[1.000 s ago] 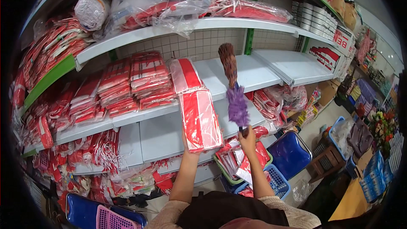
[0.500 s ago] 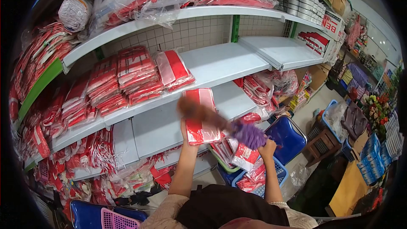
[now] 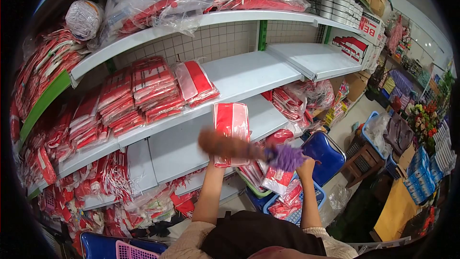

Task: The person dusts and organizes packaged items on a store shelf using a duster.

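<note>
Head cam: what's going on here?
A person stands at shop shelves. The left hand holds a red-and-white packet upright in front of them. The right hand grips a duster, which lies sideways across the packet's lower end and is blurred. Stacks of similar packets sit on a shelf to the left, and more fill a blue basket below.

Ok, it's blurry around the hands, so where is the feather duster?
In the head view, near centre: the feather duster lies crosswise, held by the right hand, its brown end in front of the red-and-white packet in the left hand.
</note>
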`<control>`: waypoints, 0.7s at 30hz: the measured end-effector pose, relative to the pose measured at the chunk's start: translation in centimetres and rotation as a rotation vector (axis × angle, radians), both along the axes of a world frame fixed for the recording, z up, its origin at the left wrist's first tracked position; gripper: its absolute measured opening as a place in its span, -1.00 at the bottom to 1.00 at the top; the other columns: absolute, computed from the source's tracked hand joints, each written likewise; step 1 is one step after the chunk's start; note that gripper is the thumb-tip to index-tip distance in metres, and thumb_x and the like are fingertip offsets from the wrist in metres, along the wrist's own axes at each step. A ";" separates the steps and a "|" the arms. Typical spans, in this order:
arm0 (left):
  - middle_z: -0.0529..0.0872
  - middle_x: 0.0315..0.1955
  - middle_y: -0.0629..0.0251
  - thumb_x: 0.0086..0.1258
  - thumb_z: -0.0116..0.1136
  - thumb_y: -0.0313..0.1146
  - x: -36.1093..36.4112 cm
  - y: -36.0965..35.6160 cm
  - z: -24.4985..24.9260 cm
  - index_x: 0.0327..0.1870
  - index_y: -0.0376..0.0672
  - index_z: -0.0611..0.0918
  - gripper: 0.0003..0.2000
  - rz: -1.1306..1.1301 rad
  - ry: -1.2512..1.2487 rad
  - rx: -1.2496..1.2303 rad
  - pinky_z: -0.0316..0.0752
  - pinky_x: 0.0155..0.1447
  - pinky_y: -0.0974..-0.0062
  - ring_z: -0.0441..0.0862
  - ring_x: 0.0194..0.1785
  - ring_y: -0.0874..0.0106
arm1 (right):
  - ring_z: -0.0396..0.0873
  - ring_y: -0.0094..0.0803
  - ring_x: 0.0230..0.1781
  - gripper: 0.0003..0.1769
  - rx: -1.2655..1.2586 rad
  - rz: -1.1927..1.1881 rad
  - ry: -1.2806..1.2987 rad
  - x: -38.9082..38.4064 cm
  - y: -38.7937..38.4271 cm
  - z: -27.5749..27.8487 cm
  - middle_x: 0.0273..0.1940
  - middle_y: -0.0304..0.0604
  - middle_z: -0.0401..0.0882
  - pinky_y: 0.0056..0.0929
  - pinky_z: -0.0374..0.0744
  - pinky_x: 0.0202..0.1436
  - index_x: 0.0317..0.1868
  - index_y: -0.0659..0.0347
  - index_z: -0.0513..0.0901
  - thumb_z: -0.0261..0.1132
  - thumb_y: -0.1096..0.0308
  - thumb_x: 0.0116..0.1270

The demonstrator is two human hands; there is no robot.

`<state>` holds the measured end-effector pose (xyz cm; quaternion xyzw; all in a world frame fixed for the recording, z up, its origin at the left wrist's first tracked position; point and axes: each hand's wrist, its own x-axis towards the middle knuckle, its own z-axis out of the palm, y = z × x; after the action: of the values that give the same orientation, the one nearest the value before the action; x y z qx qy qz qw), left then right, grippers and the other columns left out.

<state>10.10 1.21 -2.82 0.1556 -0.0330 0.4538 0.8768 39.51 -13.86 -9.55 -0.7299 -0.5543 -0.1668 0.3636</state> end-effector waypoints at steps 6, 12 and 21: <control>0.49 0.05 -0.01 0.32 -0.10 -0.08 0.2 1.1 -1.7 0.16 -0.31 0.33 -0.48 0.047 -0.058 0.112 0.36 0.18 0.19 0.48 0.07 0.15 | 0.52 0.04 -0.55 -0.82 -0.174 -0.263 0.006 2.2 0.1 -1.1 -0.56 0.11 0.53 -0.08 0.45 -0.47 -0.56 0.25 0.58 0.23 0.28 -0.05; 0.54 -0.03 0.07 0.32 -0.05 -0.17 0.8 0.6 -0.3 0.08 -0.28 0.41 -0.59 0.044 -0.009 0.064 0.45 0.09 0.28 0.54 -0.01 0.28 | 0.52 0.08 -0.58 -0.80 -0.161 -0.258 -0.002 2.8 -0.8 -0.2 -0.60 0.15 0.51 -0.09 0.49 -0.46 -0.62 0.29 0.58 0.26 0.30 -0.14; 0.56 -0.04 0.04 0.33 -0.07 -0.19 0.6 0.8 1.3 0.10 -0.32 0.39 -0.58 0.004 0.015 0.062 0.50 0.06 0.29 0.58 -0.05 0.25 | 0.53 0.07 -0.49 -0.75 -0.204 -0.335 0.191 1.6 0.5 -0.8 -0.55 0.16 0.52 -0.08 0.49 -0.38 -0.51 0.33 0.57 0.26 0.26 -0.07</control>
<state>10.66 1.97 -1.51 0.1862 -0.0399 0.4530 0.8710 41.16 -13.34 -10.32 -0.8573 -0.4024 -0.0980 0.3058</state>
